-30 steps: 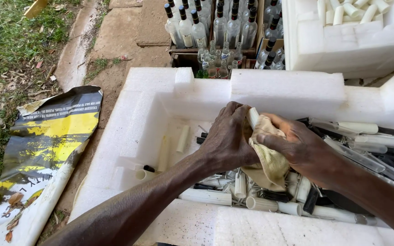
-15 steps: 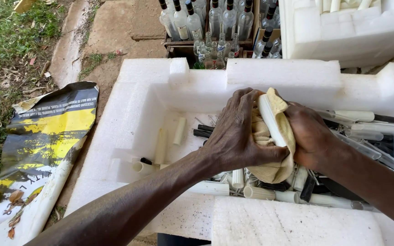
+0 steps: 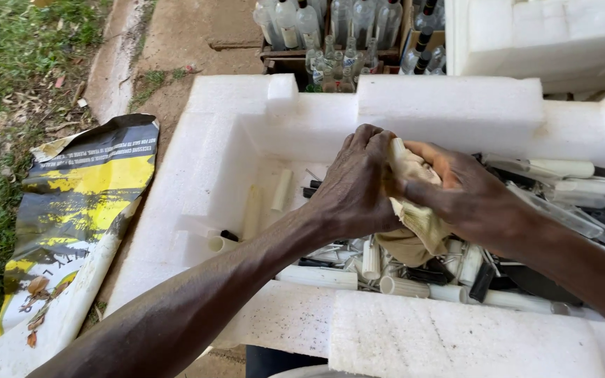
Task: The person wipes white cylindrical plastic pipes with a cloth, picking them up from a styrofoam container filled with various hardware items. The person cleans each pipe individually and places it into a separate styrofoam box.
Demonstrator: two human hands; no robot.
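— Head view, nearest first: what lies by the forearms?

— A white foam slab (image 3: 456, 336) at six o'clock, then loose white tubes (image 3: 316, 277) inside the foam box (image 3: 211, 161).

— And the hands?

— The left hand (image 3: 355, 185) and right hand (image 3: 467, 196) both clutch a beige cloth (image 3: 414, 210), bunched between them; its tail hangs toward six o'clock.

— Farther off?

— Clear bottles (image 3: 337, 28) stand at twelve o'clock.

Hands and cloth shifted up and closed tighter

The left hand (image 3: 358, 185) and right hand (image 3: 467, 196) rose from mid-frame toward the foam box's back wall; the white tube seen standing in the tan cloth (image 3: 414, 217) half a second earlier became almost fully covered.
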